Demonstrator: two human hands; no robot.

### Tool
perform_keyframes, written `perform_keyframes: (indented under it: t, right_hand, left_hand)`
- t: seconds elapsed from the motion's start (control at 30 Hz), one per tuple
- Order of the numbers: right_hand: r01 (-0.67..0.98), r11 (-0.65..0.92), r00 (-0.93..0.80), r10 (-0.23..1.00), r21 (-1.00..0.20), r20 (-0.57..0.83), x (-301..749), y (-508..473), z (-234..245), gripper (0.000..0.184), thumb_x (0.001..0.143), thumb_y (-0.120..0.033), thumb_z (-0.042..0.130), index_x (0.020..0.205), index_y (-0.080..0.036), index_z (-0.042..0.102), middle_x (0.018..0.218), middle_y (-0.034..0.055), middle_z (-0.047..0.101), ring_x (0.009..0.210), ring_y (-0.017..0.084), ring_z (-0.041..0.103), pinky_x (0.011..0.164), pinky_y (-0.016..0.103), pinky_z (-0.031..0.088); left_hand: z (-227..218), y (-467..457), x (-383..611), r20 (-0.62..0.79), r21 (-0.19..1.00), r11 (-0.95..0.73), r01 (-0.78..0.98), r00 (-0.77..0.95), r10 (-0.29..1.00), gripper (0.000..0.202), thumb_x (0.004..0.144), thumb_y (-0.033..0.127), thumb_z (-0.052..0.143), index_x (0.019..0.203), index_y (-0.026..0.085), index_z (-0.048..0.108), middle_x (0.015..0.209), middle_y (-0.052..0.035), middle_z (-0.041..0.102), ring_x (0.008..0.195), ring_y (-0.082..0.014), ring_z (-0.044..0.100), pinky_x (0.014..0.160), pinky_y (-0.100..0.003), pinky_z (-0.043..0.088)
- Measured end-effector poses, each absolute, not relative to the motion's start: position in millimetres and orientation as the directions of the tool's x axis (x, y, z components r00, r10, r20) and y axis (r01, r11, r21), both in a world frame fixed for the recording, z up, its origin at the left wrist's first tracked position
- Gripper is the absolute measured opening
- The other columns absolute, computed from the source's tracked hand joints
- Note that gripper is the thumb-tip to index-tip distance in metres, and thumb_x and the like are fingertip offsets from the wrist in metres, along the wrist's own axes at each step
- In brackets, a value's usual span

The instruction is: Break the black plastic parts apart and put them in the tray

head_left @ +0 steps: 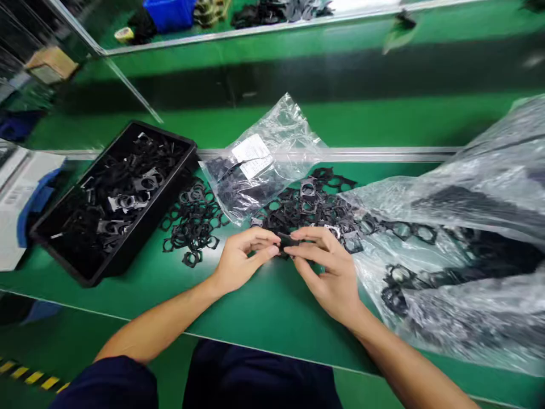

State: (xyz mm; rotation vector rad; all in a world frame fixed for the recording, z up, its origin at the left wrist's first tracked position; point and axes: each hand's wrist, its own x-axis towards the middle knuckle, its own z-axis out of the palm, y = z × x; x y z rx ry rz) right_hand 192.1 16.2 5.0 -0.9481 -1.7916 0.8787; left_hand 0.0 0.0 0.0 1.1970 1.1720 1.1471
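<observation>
Between my two hands, over the front middle of the green table, is a small black plastic part (288,241). My left hand (244,253) pinches its left end with thumb and fingertips. The fingers of my right hand (327,261) close on its right end. The fingers cover much of the part, so its full shape is hidden. Just behind my hands lies a loose pile of black plastic frames (293,207) with round holes. A smaller heap of similar frames (193,221) spreads to the left of my left hand.
A black bin (140,241) full of similar parts stands at left. A clear bag (293,136) with a white label (253,156) lies behind the pile. One large clear plastic bag (468,324), holding black parts, covers the right side. A blue container (169,14) sits beyond the partition.
</observation>
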Motion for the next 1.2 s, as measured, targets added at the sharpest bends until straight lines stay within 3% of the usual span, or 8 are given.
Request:
perform_keyframes:
  t: [0.07, 0.17, 0.3, 0.37, 0.67, 0.8, 1.03, 1.2]
  right_hand:
    - [0.169, 0.365, -0.272, 0.91, -0.915, 0.313, 191.3, 14.5, 8.3, 0.033, 0.092, -0.01, 0.059, 0.116, -0.029, 0.072, 0.123, 0.0088, 0.066, 0.111, 0.022, 0.067, 0.088, 0.038, 0.061]
    - [0.071, 0.194, -0.27, 0.948, -0.978, 0.168, 190.3, 14.0, 10.9, 0.038, 0.092, -0.018, 0.064, 0.129, -0.029, 0.064, 0.123, 0.009, 0.066, 0.108, 0.021, 0.069, 0.088, 0.036, 0.061]
    - [0.069, 0.024, -0.317, 0.948, -0.997, 0.0, 189.6, 16.0, 8.6, 0.017, 0.093, -0.035, 0.069, 0.105, -0.023, 0.073, 0.092, 0.005, 0.074, 0.083, 0.019, 0.072, 0.077, 0.032, 0.06]
    - [0.11, 0.024, -0.301, 0.954, -0.994, -0.01, 189.5, 16.4, 6.5, 0.02, 0.093, -0.039, 0.068, 0.091, -0.021, 0.074, 0.082, 0.0043, 0.073, 0.074, 0.018, 0.07, 0.07, 0.031, 0.058]
    - [0.154, 0.049, -0.268, 0.963, -0.987, 0.006, 189.4, 14.0, 5.1, 0.019, 0.09, -0.037, 0.071, 0.097, -0.02, 0.076, 0.083, 0.0054, 0.074, 0.074, 0.02, 0.072, 0.07, 0.032, 0.059]
    - [0.178, 0.057, -0.248, 0.969, -0.982, 0.011, 189.4, 15.4, 7.1, 0.017, 0.091, -0.036, 0.071, 0.087, -0.021, 0.076, 0.079, 0.005, 0.072, 0.069, 0.018, 0.068, 0.066, 0.031, 0.057]
    - [0.054, -0.136, -0.275, 0.95, -0.989, -0.145, 188.6, 17.0, 13.9, 0.033, 0.083, -0.049, 0.076, 0.071, -0.019, 0.069, 0.063, 0.0019, 0.068, 0.057, 0.015, 0.063, 0.056, 0.027, 0.05]
    - [0.07, -0.225, -0.327, 0.915, -0.972, -0.235, 188.5, 20.4, 19.6, 0.042, 0.081, -0.057, 0.075, 0.065, -0.019, 0.066, 0.061, 0.0028, 0.07, 0.057, 0.016, 0.064, 0.057, 0.027, 0.05]
  left_hand:
    - [-0.8, -0.1, 0.7, -0.006, 1.0, 0.006, -0.014, 0.015, 1.0, 0.01, 0.083, 0.021, 0.078, 0.091, 0.017, 0.073, 0.087, -0.0023, 0.074, 0.078, -0.01, 0.072, 0.076, -0.016, 0.058]
    - [-1.6, -1.0, 1.6, 0.041, 0.999, -0.041, -0.011, -0.041, 0.998, 0.012, 0.082, 0.022, 0.079, 0.087, 0.017, 0.07, 0.087, -0.0019, 0.072, 0.078, -0.0105, 0.071, 0.076, -0.018, 0.059]
    - [-2.2, -3.1, 2.0, 0.038, 0.999, -0.038, 0.01, -0.059, 0.998, 0.016, 0.081, 0.023, 0.081, 0.087, 0.018, 0.067, 0.085, -0.0012, 0.071, 0.078, -0.0111, 0.071, 0.078, -0.02, 0.059]
    - [-2.3, -3.1, 1.6, 0.009, 1.0, -0.008, 0.026, -0.041, 0.999, 0.017, 0.081, 0.025, 0.081, 0.09, 0.017, 0.068, 0.085, -0.0016, 0.071, 0.078, -0.0117, 0.071, 0.078, -0.021, 0.059]
    - [-1.9, 1.1, -0.3, -0.037, 0.996, 0.038, 0.076, -0.012, 0.999, 0.024, 0.083, 0.038, 0.079, 0.079, 0.015, 0.072, 0.078, -0.002, 0.069, 0.069, -0.0113, 0.066, 0.066, -0.02, 0.056]
    - [-0.2, 1.8, -0.5, -0.072, 0.997, 0.07, 0.045, 0.024, 0.997, 0.031, 0.084, 0.045, 0.076, 0.08, 0.015, 0.074, 0.077, -0.0035, 0.071, 0.068, -0.0128, 0.068, 0.066, -0.022, 0.057]
    - [3.3, 4.1, -1.5, -0.115, 0.993, 0.112, 0.047, 0.065, 0.991, 0.039, 0.084, 0.052, 0.074, 0.073, 0.015, 0.072, 0.068, -0.0029, 0.07, 0.063, -0.0135, 0.068, 0.061, -0.022, 0.054]
    - [3.4, 4.6, -2.4, -0.174, 0.984, 0.17, 0.049, 0.089, 0.981, 0.039, 0.084, 0.052, 0.075, 0.072, 0.015, 0.071, 0.064, -0.0024, 0.071, 0.06, -0.0119, 0.066, 0.058, -0.02, 0.05]
